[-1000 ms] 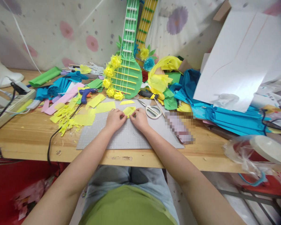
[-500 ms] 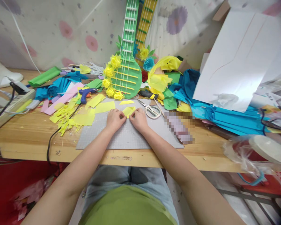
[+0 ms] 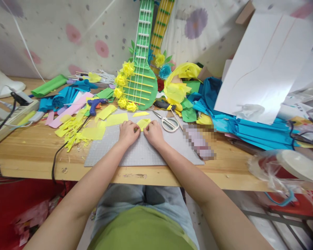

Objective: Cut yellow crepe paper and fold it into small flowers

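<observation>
Both my hands rest on a grey cutting mat and pinch one small folded piece of yellow paper between them. My left hand grips its left edge with curled fingers. My right hand grips its right edge the same way. More yellow paper pieces lie on the mat just left of my hands. White-handled scissors lie to the right of my right hand.
A green paper guitar with yellow paper flowers leans at the back. A blue glue gun with a black cord lies to the left, among yellow scraps. Blue paper and a white sheet pile at right. A power strip sits far left.
My hands have stayed in place on the yellow paper, with the fingers shifting only slightly closer together. Nothing else has moved.
</observation>
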`<control>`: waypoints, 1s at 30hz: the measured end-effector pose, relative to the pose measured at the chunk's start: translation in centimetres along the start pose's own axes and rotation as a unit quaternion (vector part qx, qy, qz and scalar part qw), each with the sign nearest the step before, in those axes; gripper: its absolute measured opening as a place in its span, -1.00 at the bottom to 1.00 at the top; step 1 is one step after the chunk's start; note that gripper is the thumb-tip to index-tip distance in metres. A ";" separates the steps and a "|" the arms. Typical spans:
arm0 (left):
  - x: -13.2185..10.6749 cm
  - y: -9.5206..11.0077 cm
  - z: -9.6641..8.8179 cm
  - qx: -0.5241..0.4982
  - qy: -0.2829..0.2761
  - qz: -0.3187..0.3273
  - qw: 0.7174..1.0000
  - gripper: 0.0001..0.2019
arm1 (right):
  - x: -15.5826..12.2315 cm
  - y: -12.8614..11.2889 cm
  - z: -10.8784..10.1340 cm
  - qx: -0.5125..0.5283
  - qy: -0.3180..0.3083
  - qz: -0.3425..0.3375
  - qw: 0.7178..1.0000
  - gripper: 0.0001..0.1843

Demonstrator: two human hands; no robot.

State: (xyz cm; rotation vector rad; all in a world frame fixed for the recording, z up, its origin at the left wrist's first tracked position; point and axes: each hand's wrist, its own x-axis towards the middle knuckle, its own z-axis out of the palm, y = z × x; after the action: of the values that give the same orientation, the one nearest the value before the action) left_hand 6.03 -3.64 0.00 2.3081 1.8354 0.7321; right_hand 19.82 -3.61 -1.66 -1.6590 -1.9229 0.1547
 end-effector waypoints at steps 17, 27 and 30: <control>0.2 0.5 0.1 0.009 -0.017 -0.010 1.000 -0.84 | -0.2 -0.5 -0.6 -0.060 -0.020 -0.009 0.998 -0.84; 0.0 0.2 -0.4 -0.024 -0.013 -0.016 1.000 -0.82 | -0.4 -0.6 -1.2 -0.086 0.002 -0.027 0.996 -0.80; 0.1 -0.9 -0.6 -0.038 0.001 0.025 0.999 -0.69 | -0.4 -0.6 -1.2 -0.077 -0.005 -0.023 0.997 -0.80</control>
State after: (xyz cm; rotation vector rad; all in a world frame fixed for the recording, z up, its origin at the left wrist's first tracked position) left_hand 4.95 -3.46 0.22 2.3123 1.7250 0.7969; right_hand 19.95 -4.49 -0.54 -1.7145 -2.0225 -0.0040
